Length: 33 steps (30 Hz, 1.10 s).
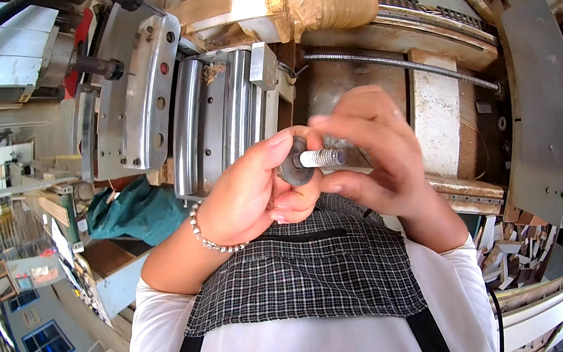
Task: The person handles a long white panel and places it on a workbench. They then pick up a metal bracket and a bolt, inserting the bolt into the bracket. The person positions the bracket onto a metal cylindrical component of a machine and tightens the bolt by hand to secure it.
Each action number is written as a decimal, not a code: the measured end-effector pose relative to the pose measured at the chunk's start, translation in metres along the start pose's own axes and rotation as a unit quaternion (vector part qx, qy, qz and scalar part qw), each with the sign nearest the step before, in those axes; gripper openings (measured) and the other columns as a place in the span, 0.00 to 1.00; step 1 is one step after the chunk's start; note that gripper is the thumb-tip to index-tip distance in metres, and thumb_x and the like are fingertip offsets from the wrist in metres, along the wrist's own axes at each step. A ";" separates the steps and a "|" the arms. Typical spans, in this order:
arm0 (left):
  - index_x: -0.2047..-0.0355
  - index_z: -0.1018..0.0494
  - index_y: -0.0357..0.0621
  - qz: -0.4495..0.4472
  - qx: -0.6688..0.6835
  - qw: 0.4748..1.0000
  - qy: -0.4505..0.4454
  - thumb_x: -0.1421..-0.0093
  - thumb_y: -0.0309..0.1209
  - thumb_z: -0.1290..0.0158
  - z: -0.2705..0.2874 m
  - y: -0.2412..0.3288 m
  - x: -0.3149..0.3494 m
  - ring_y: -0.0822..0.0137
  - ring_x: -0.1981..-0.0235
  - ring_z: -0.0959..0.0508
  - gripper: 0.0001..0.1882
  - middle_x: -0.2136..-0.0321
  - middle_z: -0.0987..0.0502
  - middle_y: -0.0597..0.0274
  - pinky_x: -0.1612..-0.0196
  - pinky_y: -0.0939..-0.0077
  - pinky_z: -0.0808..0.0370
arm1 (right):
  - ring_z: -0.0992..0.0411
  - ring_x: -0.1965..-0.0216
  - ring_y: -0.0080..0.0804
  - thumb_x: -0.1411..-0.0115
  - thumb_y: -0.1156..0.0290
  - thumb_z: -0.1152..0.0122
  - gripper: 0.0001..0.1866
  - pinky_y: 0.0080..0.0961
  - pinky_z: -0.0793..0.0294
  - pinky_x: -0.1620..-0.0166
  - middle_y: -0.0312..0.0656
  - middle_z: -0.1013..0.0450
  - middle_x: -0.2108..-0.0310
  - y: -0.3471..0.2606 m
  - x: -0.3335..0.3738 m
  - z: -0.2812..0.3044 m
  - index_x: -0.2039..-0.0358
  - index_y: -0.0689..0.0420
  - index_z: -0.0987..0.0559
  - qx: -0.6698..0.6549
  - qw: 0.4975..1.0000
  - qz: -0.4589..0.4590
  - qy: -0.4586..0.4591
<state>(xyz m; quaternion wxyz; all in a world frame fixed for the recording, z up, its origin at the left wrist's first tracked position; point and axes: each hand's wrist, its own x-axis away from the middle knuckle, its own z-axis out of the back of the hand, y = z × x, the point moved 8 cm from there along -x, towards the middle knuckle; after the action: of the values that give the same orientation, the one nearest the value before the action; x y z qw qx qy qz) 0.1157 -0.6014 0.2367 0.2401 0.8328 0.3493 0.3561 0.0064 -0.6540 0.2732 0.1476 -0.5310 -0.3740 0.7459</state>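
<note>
My left hand (253, 184) is closed around a dark round-headed bolt (321, 158), thumb on top and fingers curled beneath. Its threaded shank looks white and points to the right, with a dark tip. The dark disc-like head (293, 163) lies against the fingers and is partly covered by them. Close beside the shank, my right hand (379, 153) has its thumb and fingers spread apart around the threaded end, slightly blurred. Nothing shows between those fingers. Both hands are in front of my checked apron (297, 276).
Beyond my hands is a machine with shiny metal rollers (187, 128). A taped duct (332, 4) runs above it, and a threaded rod (404, 64) crosses the machine bed at right. Green cloth (136, 214) hangs at left. Wood offcuts (514, 249) are heaped at lower right.
</note>
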 end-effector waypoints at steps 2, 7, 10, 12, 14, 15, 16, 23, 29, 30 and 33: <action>0.59 0.37 0.48 0.024 0.024 0.999 -0.042 0.32 0.57 0.70 0.008 -0.013 0.011 0.74 0.85 0.43 0.26 0.84 0.40 0.67 0.80 0.81 0.43 | 0.32 0.63 0.37 0.55 0.74 0.30 0.18 0.25 0.33 0.56 0.39 0.32 0.68 -0.007 0.003 -0.018 0.60 0.57 0.20 -0.015 0.999 -0.028 -0.025; 0.52 0.38 0.42 -0.040 0.003 0.995 -0.090 0.32 0.58 0.72 0.011 -0.004 0.050 0.65 0.75 0.27 0.31 0.73 0.27 0.55 0.69 0.76 0.30 | 0.34 0.59 0.28 0.44 0.71 0.36 0.10 0.24 0.34 0.55 0.37 0.34 0.59 0.005 0.025 -0.062 0.62 0.59 0.23 -0.287 0.939 -0.179 0.064; 0.46 0.40 0.38 -0.044 -0.066 0.993 -0.085 0.34 0.57 0.64 0.027 -0.012 0.082 0.57 0.63 0.20 0.33 0.61 0.23 0.44 0.63 0.73 0.25 | 0.34 0.58 0.25 0.39 0.69 0.41 0.10 0.23 0.33 0.54 0.37 0.36 0.58 -0.001 0.045 -0.102 0.60 0.60 0.25 -0.422 0.871 -0.221 0.117; 0.47 0.39 0.38 -0.060 -0.067 0.993 -0.074 0.35 0.54 0.59 0.040 -0.022 0.102 0.58 0.60 0.20 0.31 0.59 0.23 0.45 0.61 0.74 0.25 | 0.34 0.58 0.25 0.39 0.69 0.42 0.10 0.23 0.33 0.54 0.38 0.36 0.57 -0.014 0.054 -0.125 0.60 0.61 0.25 -0.440 0.853 -0.246 0.136; 0.48 0.38 0.38 -0.046 -0.015 0.995 -0.088 0.38 0.49 0.49 0.051 -0.034 0.114 0.60 0.57 0.21 0.29 0.57 0.24 0.48 0.56 0.74 0.25 | 0.34 0.57 0.26 0.39 0.69 0.43 0.10 0.22 0.33 0.54 0.39 0.36 0.57 -0.027 0.069 -0.140 0.61 0.62 0.25 -0.423 0.853 -0.262 0.159; 0.48 0.37 0.39 -0.034 0.001 0.994 -0.106 0.37 0.48 0.49 0.053 -0.041 0.118 0.63 0.57 0.21 0.27 0.57 0.24 0.52 0.55 0.75 0.26 | 0.34 0.57 0.26 0.39 0.69 0.43 0.10 0.22 0.33 0.54 0.39 0.36 0.57 -0.034 0.075 -0.145 0.61 0.62 0.25 -0.395 0.866 -0.257 0.168; 0.49 0.35 0.40 -0.022 0.016 0.992 -0.124 0.37 0.46 0.49 0.054 -0.048 0.122 0.66 0.57 0.22 0.25 0.58 0.23 0.55 0.54 0.76 0.26 | 0.34 0.57 0.26 0.39 0.69 0.43 0.10 0.22 0.33 0.53 0.40 0.36 0.57 -0.042 0.082 -0.148 0.61 0.62 0.25 -0.367 0.878 -0.251 0.177; 0.53 0.32 0.39 -0.002 0.092 0.966 -0.240 0.40 0.38 0.43 0.023 -0.080 0.125 0.73 0.59 0.24 0.20 0.59 0.24 0.63 0.51 0.77 0.27 | 0.34 0.53 0.27 0.42 0.69 0.39 0.13 0.23 0.34 0.50 0.43 0.36 0.52 -0.097 0.119 -0.138 0.60 0.62 0.25 -0.255 0.897 -0.238 0.270; 0.54 0.32 0.40 0.017 0.027 0.949 -0.315 0.42 0.35 0.40 -0.030 -0.119 0.120 0.68 0.60 0.24 0.20 0.60 0.25 0.59 0.54 0.75 0.25 | 0.33 0.54 0.27 0.42 0.73 0.41 0.13 0.22 0.30 0.51 0.42 0.37 0.49 -0.156 0.173 -0.110 0.57 0.60 0.26 -0.196 0.889 -0.242 0.335; 0.53 0.33 0.40 0.004 0.011 0.955 -0.297 0.42 0.35 0.40 -0.036 -0.124 0.118 0.67 0.60 0.23 0.21 0.60 0.25 0.59 0.55 0.75 0.25 | 0.32 0.55 0.26 0.42 0.73 0.41 0.14 0.21 0.30 0.52 0.41 0.37 0.49 -0.164 0.180 -0.104 0.54 0.59 0.27 -0.176 0.895 -0.231 0.339; 0.52 0.35 0.42 -0.034 -0.030 0.960 -0.277 0.43 0.36 0.39 -0.064 -0.137 0.123 0.65 0.60 0.23 0.23 0.61 0.25 0.57 0.56 0.73 0.24 | 0.32 0.53 0.27 0.41 0.74 0.40 0.19 0.22 0.26 0.57 0.40 0.35 0.52 -0.182 0.218 -0.091 0.49 0.61 0.31 -0.173 0.869 -0.230 0.402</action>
<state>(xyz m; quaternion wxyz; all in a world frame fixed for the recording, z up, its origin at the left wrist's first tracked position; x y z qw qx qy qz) 0.0725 -0.4116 0.2407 0.3644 0.8790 0.2860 0.1133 -0.0294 -0.3594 0.2403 0.3584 -0.7011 -0.5168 0.3361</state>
